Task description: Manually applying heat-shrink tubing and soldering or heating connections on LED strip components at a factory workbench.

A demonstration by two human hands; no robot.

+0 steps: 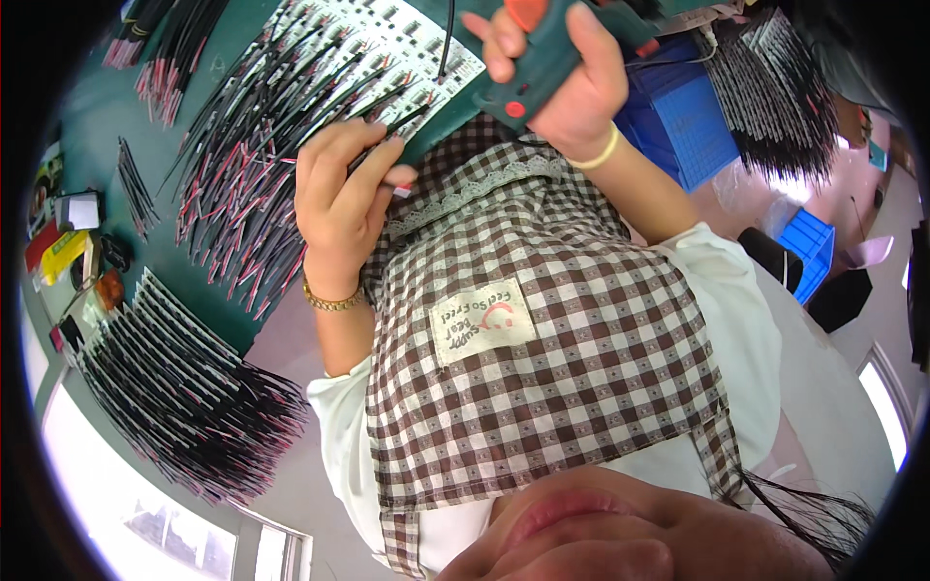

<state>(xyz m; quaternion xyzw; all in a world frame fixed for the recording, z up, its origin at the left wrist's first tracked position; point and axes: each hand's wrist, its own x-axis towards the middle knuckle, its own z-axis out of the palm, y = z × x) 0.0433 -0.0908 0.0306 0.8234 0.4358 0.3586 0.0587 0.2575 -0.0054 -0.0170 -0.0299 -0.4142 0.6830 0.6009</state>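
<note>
My right hand (pixel 586 92) is wrapped round a dark green pistol-grip tool (pixel 538 73) with an orange trigger and a red round spot. It is held over the right end of a white circuit-board panel (pixel 412 44), apart from the panel as far as I can tell. Black wires with red and pale ends (pixel 242 184) fan out from the panel's near side. My left hand (pixel 344 189) is at the panel's near edge, fingers bent over the black wires and pinching them. A small white-and-red tip (pixel 402 191) shows by its thumb.
Wired board panels (pixel 184 387) are stacked at the lower left, and more (pixel 775 97) at the far right. Loose wire bundles (pixel 179 63) lie on the green table (pixel 208 107) at the upper left. A blue crate (pixel 683 126) stands right of my right arm.
</note>
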